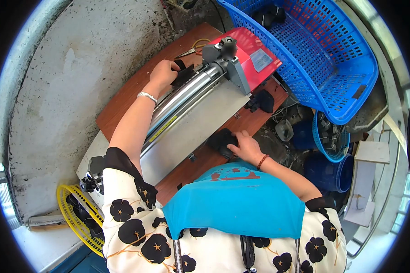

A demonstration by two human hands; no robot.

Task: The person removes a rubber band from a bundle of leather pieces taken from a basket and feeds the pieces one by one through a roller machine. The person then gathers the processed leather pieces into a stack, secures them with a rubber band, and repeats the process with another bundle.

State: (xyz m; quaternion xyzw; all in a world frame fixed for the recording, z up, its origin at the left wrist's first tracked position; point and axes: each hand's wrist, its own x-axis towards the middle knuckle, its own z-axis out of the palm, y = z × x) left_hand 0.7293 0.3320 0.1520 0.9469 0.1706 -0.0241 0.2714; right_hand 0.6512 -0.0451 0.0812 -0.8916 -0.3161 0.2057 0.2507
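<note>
My left hand (163, 76) reaches across to the far side of a roller machine, its fingers closed on a thin black piece (184, 75) just behind the rollers. The machine has shiny steel rollers (182, 101), a flat metal bed (205, 120) and a red end housing (255, 52). On the near side, my right hand (247, 148) grips the edge of some dark black pieces (222, 142) lying on the wooden tabletop, thumb and fingers around them. Part of these pieces is hidden under the bed edge and the hand.
Yellow-handled scissors (192, 49) lie on the wooden board (127, 102) behind the machine. A large blue basket (314, 59) stands at the upper right, above a small blue basket (331, 136) of metal parts. A yellow basket (75, 214) holding black pieces is at lower left.
</note>
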